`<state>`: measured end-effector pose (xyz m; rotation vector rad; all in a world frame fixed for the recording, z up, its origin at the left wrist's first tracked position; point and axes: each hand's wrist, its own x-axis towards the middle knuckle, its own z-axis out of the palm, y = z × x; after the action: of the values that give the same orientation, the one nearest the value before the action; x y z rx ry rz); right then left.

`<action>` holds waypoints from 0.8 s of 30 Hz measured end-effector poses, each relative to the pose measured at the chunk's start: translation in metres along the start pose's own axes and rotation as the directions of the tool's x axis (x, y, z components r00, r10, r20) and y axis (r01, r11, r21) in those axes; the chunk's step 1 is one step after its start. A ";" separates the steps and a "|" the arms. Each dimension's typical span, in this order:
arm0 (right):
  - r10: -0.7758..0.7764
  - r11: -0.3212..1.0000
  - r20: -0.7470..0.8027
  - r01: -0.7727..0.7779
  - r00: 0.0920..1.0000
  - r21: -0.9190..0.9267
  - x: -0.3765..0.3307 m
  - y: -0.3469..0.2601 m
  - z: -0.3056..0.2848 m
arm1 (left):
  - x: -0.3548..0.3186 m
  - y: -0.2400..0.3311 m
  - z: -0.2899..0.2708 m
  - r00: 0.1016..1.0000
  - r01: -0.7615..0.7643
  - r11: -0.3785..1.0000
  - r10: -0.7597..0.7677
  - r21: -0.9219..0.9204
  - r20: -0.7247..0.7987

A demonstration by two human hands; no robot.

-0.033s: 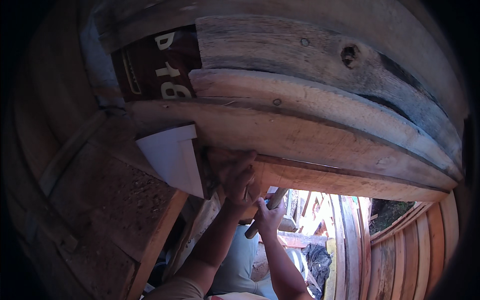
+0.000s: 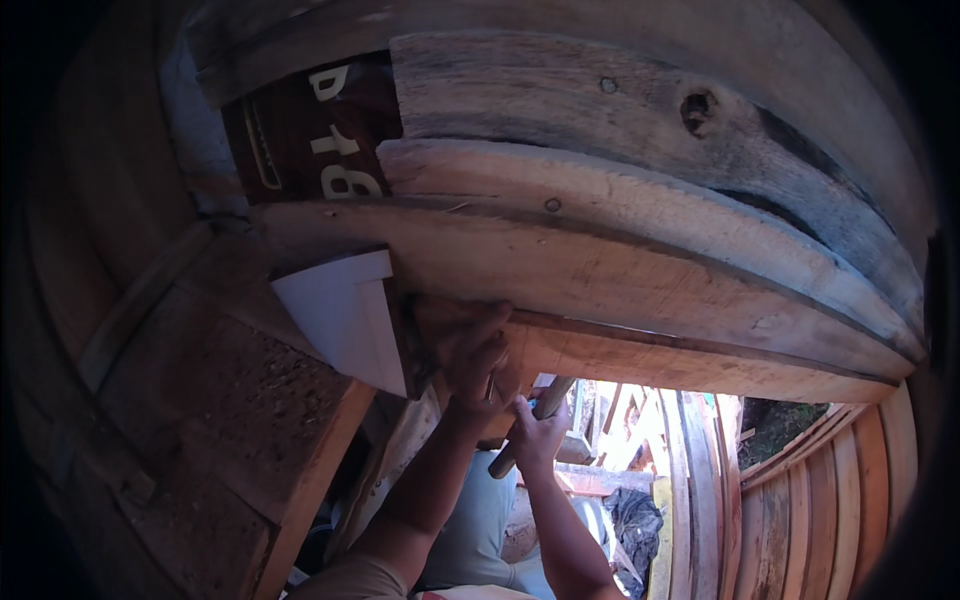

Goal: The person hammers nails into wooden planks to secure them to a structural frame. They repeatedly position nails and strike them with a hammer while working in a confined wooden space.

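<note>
Two bare hands meet near the middle of the head view, the only view here, and the right hand (image 2: 541, 432) is closed around a grey-brown, round, stick-like rod (image 2: 553, 397), which slants from upper right to lower left just below the long, pale-brown wooden board (image 2: 690, 358). That rod looks stiff and sturdy, probably wood, so it should bear a firm squeeze without bending or breaking; its weight is harder to judge, since whether its upper end carries a head is unclear. Its dull surface suggests decent grip, and the best hold is likely round the shaft, toward the blunt lower end for more swing or higher up for control. The left hand (image 2: 474, 352) is raised, with bent fingers beside the dark edge of a white, flat, roughly triangular panel (image 2: 345, 312) and against the underside of the planking; shadow hides whether its fingers pinch anything, so I cannot tell. A thin, shiny sliver (image 2: 491, 386) shows at this hand, too small to identify. In looks, the rod is plain and evenly thick, its lower end blunt and shaded, its upper part set against bright daylight.
</note>
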<state>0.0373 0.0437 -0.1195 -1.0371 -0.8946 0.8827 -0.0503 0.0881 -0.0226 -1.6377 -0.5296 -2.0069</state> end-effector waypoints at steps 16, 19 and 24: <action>0.064 0.998 0.042 -0.065 0.997 0.024 0.004 -0.016 -0.005 | 0.009 0.005 0.001 0.998 -0.040 0.997 0.036 0.071 0.059; 0.046 0.999 0.051 -0.045 0.998 -0.012 0.005 -0.015 -0.006 | 0.006 0.005 0.001 0.999 -0.034 0.996 0.030 0.087 0.042; 0.005 1.000 0.047 -0.003 0.999 -0.027 0.005 -0.011 -0.004 | 0.012 0.008 -0.005 0.995 -0.079 0.988 0.070 0.135 0.072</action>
<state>0.0443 0.0441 -0.1088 -1.0453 -0.9469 0.9037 -0.0511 0.0772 -0.0123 -1.6216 -0.6082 -1.8246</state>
